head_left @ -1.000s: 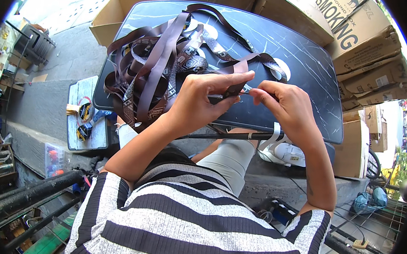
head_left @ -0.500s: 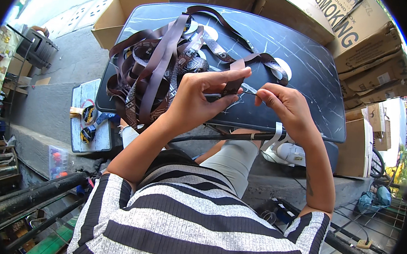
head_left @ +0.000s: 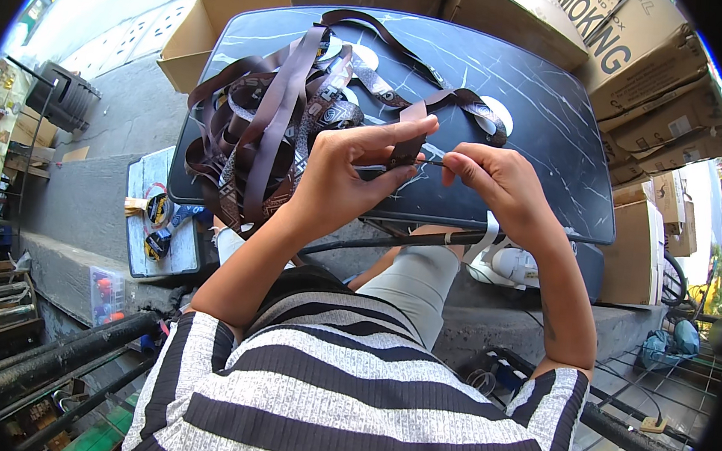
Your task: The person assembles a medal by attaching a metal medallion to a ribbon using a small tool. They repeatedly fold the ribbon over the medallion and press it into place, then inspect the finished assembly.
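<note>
My left hand (head_left: 342, 165) is closed on the folded end of a brown printed strap (head_left: 407, 147), held between thumb and fingers above the table's near side. To its right, my right hand (head_left: 502, 179) pinches a thin dark strand (head_left: 432, 162) that stretches toward the strap; whether it is a needle or a thread I cannot tell. A loose heap of the same brown strap (head_left: 276, 132), patterned on one face and plain on the other, lies left of my hands. One length loops across the far side of the table and runs to the held end.
The dark marble-patterned table (head_left: 555, 169) carries white discs (head_left: 498, 115) near the strap. Cardboard boxes (head_left: 647, 96) stack up at the right and behind. At the left, a small white stool (head_left: 148, 250) holds tape rolls (head_left: 159, 209). A white device (head_left: 514, 266) sits below the table's near edge.
My right hand has shifted slightly left, closing part of the gap to the strap. My left hand keeps its hold, and the strap heap looks the same.
</note>
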A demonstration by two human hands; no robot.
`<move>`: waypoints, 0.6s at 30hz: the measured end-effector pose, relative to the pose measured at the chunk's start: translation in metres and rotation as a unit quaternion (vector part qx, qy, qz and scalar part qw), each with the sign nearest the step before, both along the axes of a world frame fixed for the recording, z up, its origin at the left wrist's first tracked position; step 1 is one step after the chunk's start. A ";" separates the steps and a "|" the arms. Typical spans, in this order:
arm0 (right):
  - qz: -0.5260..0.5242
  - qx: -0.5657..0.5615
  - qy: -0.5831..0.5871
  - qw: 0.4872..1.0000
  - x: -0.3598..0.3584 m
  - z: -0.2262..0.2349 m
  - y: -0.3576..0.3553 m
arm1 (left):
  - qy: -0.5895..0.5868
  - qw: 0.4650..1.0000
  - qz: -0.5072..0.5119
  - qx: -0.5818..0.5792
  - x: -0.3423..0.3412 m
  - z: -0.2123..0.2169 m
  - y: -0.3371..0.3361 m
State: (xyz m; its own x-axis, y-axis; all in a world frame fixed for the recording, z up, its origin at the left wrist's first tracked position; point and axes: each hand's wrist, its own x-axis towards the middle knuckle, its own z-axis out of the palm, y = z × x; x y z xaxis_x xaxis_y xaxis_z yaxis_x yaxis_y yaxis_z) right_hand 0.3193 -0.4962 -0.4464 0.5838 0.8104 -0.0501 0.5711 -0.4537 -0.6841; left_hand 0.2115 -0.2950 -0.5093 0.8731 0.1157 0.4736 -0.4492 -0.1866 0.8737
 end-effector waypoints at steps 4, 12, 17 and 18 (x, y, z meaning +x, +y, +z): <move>0.002 -0.010 0.005 1.000 0.000 0.002 0.000 | 0.011 1.000 -0.011 -0.005 0.000 0.000 0.001; 0.004 -0.034 -0.033 0.999 0.000 0.004 0.001 | -0.004 1.000 -0.006 -0.009 0.001 -0.001 0.000; -0.002 -0.029 -0.021 0.999 -0.001 0.004 0.001 | 0.007 1.000 -0.010 -0.007 -0.001 0.000 -0.001; -0.005 -0.021 -0.014 1.000 -0.001 0.004 0.001 | 0.007 1.000 -0.010 -0.005 -0.001 0.000 -0.001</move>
